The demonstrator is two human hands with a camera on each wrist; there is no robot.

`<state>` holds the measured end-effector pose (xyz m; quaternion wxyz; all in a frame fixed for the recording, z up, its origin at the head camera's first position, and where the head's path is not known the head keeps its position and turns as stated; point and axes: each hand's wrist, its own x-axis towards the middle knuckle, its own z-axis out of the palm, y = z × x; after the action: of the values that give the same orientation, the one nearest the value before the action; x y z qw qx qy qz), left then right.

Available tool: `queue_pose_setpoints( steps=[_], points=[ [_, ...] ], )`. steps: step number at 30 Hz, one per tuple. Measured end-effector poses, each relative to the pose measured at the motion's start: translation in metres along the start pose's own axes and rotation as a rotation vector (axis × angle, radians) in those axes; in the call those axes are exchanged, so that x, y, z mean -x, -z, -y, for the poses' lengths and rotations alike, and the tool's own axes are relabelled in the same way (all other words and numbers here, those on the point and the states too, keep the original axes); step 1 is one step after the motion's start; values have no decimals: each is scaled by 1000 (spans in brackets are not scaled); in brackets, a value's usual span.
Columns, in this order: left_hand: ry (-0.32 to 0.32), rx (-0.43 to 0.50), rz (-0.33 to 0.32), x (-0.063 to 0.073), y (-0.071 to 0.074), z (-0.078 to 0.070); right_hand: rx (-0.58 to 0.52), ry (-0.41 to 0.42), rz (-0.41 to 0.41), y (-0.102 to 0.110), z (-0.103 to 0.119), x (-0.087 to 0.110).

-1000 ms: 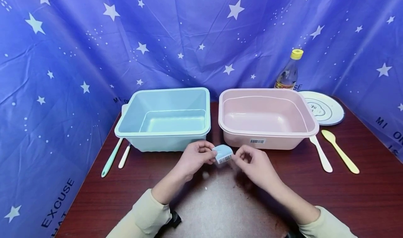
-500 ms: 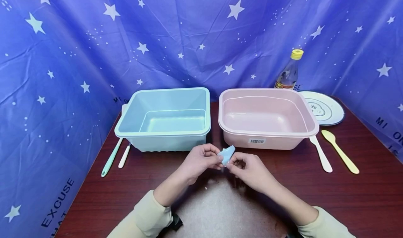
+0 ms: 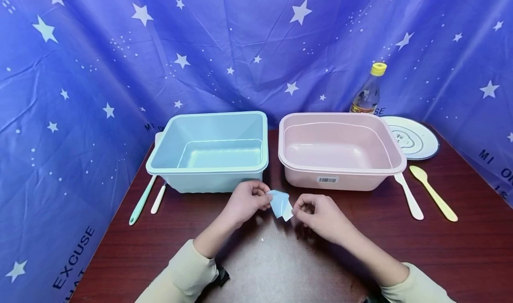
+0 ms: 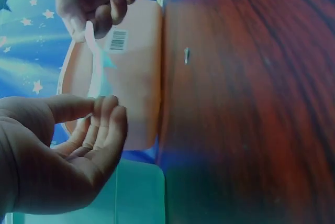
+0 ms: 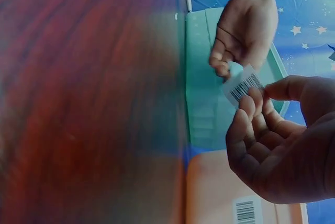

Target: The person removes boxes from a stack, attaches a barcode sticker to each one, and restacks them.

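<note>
In the head view, a small thin light blue piece (image 3: 279, 204), bent like paper or film, hangs between the two hands over the table. Thumb and fingers of my left hand (image 3: 245, 201) pinch its left upper corner. My right hand (image 3: 322, 216) pinches the opposite edge, where a white label (image 5: 244, 88) shows. That label carries a black barcode, seen in the right wrist view. From the left wrist side, the piece (image 4: 97, 72) appears edge-on, stretched from one hand to the other. Behind the hands stand a blue basin (image 3: 216, 180) and a pink basin (image 3: 340, 180).
Left of the blue basin lie a green handle (image 3: 141, 205) and a white handle (image 3: 158, 200). To the right are another white handle (image 3: 410, 200), a yellow spoon (image 3: 434, 194), a plate (image 3: 425, 140) and a yellow-capped bottle (image 3: 368, 94). A tiny white scrap (image 3: 262, 239) lies on the table (image 3: 280, 272).
The blue piece has turned and folded between the fingers: its barcode faced the head camera a second ago, now a white corner shows low. The hands met closer, then drew slightly apart.
</note>
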<state>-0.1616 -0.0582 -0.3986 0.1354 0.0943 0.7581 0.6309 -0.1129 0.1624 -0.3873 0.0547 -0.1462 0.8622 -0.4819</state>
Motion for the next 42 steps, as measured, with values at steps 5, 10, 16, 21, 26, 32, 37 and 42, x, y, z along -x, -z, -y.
queue_pose_setpoints(
  steps=[5,10,16,21,26,32,37,42],
  points=[
    [7,-197,-6,2,1,2,12,-23,70,9,3,1],
    [46,-266,60,4,1,2,11,-83,87,20,6,3],
    [90,-353,152,7,0,3,-4,-129,78,28,8,4],
    [52,-483,176,8,0,0,-34,-136,96,28,7,3],
    [-127,-522,111,7,-1,-4,-95,-130,153,30,3,1],
    [-269,-449,74,7,-2,-10,-179,-139,219,36,-2,-2],
    [-380,-398,97,7,-3,-10,-251,-166,251,37,-3,-2],
    [-442,-344,136,7,-5,-10,-306,-177,278,37,-4,-2]
  ],
)
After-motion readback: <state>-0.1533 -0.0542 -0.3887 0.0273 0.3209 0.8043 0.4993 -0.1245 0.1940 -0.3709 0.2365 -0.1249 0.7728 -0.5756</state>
